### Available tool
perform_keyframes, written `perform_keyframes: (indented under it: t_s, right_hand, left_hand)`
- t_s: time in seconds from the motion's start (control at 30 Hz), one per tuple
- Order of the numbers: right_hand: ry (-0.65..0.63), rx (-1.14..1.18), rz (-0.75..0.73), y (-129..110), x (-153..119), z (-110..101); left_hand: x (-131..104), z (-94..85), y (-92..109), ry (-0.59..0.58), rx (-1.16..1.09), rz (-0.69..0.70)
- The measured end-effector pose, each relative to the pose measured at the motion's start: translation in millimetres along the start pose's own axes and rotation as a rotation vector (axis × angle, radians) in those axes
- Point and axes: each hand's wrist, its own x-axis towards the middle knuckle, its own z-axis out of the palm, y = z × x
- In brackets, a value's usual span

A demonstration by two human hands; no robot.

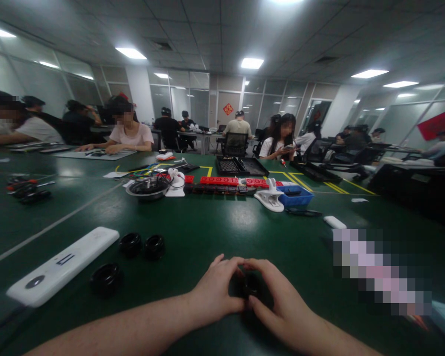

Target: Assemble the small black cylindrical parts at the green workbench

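Note:
My left hand and my right hand meet low in the middle of the view, fingertips almost touching. Between them, gripped by curved fingers and thumbs, is a dark round thing that looks like a black ring-shaped roll; shadow and fingers hide much of it. To the left on the green table lie three similar black rolls: one at the back, another beside it and a nearer one. A long white power strip lies left of them, its cable running toward the lower left.
Across the table stand a metal bowl of wires, white clamp bases, a red row of parts, a blue bin and black open cases. A small white object lies right. Other people sit beyond.

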Motion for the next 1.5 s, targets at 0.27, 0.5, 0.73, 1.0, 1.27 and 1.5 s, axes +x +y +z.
perform_keyframes:
  t_s: [0.27, 0.5, 0.73, 1.0, 1.27, 1.5]
  right_hand:
    - [-0.015, 0.015, 0.067, 1.9, 1.0, 0.2]
    - [-0.047, 0.016, -0.023, -1.0, 0.6, -1.5]
    - [0.017, -0.014, 0.109, 4.0, 3.2, 2.5]
    - [-0.017, 0.026, -0.034, 1.1, -1.1, -0.6]
    - [0.047, -0.042, 0.067, 4.1, 2.5, 0.6]
    - [0.064, -0.009, 0.026, 5.5, -0.3, 1.0]
  left_hand:
    - [-0.9, -0.1, 1.9, 0.007, 0.0, 0.011]
    - [-0.3, 0.0, 0.9, 0.01, -0.015, 0.007]
    - [-0.8, 0.6, -0.1, 0.013, 0.001, -0.012]
    - [-0.3, 1.6, -0.5, 0.009, -0.004, 0.002]
    - [-0.5, 0.9, -0.9, 0.015, 0.002, 0.002]
    - [-1.0, 0.9, -0.4, 0.003, 0.0, 0.012]
